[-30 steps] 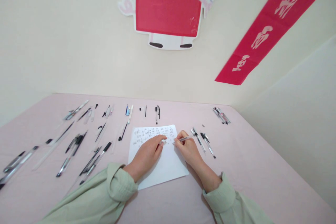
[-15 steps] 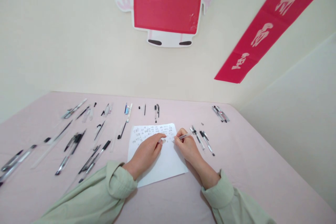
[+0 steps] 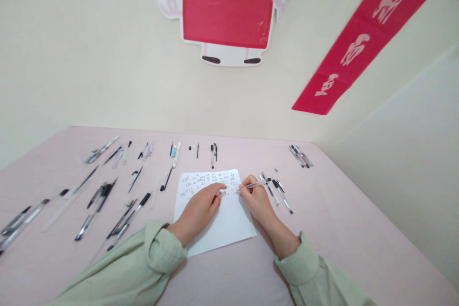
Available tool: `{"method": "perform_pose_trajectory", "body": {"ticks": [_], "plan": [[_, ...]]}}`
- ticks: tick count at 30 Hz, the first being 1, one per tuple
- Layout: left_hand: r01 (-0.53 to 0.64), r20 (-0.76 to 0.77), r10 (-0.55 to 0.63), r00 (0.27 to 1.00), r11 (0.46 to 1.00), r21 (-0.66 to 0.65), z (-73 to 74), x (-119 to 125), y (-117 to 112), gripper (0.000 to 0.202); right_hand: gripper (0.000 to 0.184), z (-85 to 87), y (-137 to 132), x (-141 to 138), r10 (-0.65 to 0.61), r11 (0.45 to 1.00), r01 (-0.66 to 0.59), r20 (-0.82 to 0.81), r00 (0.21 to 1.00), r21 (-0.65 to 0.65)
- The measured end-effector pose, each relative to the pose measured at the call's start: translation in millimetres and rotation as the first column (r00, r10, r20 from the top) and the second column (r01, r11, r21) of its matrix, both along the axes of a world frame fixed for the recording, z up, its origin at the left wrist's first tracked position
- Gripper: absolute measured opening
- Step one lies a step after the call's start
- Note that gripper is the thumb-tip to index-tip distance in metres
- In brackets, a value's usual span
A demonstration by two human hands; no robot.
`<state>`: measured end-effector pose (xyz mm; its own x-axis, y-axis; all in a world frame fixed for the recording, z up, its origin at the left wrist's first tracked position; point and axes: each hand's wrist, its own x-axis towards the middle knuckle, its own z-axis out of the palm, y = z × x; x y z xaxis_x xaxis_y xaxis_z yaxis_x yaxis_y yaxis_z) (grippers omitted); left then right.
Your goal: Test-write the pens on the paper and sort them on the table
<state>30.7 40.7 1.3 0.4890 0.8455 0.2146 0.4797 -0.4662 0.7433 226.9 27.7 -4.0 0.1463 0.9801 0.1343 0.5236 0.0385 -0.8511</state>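
Observation:
My right hand (image 3: 255, 198) is closed round a pen (image 3: 256, 183) with a clear barrel. The pen slants, its tip at the right part of a white sheet of paper (image 3: 218, 234) and its dark back end pointing right. Rows of dark handwriting cover the sheet's upper part; the lower part is blank. On the left side of the sheet lies my left hand (image 3: 199, 208), fingers curled. A small whitish thing (image 3: 220, 193) shows between its thumb and forefinger, too small to name.
Right of my right hand lie several pens (image 3: 283, 196); another bundle of pens (image 3: 301, 156) is farther back. Many pens and pen parts (image 3: 96, 208) spread over the pink-covered table (image 3: 358, 248) to the left. A wall with a red banner (image 3: 353, 52) stands behind.
The pen in my right hand has tilted slightly, its back end shifting a little to the right. My left hand and the paper stay almost where they were.

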Motion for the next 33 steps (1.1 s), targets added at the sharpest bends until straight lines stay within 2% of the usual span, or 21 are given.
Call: {"method": "perform_pose_trajectory", "body": {"ticks": [8,18,33], "plan": [[-0.008,-0.001,0.008,1.0,1.0,0.018,-1.4,0.8,0.0,0.032,0.013,3.7,-0.9,-1.5,0.013,1.0,-0.013,-0.01,1.0,-0.003],[-0.013,-0.011,0.013,1.0,1.0,0.012,0.4,0.7,-0.3,0.031,0.013,-0.7,1.7,0.5,0.004,1.0,-0.004,-0.001,1.0,-0.018],[-0.045,-0.029,0.043,0.999,0.997,-0.069,3.1,0.7,0.5,0.037,0.012,4.5,0.7,-1.5,0.004,1.0,-0.004,0.056,0.998,0.001]]}}
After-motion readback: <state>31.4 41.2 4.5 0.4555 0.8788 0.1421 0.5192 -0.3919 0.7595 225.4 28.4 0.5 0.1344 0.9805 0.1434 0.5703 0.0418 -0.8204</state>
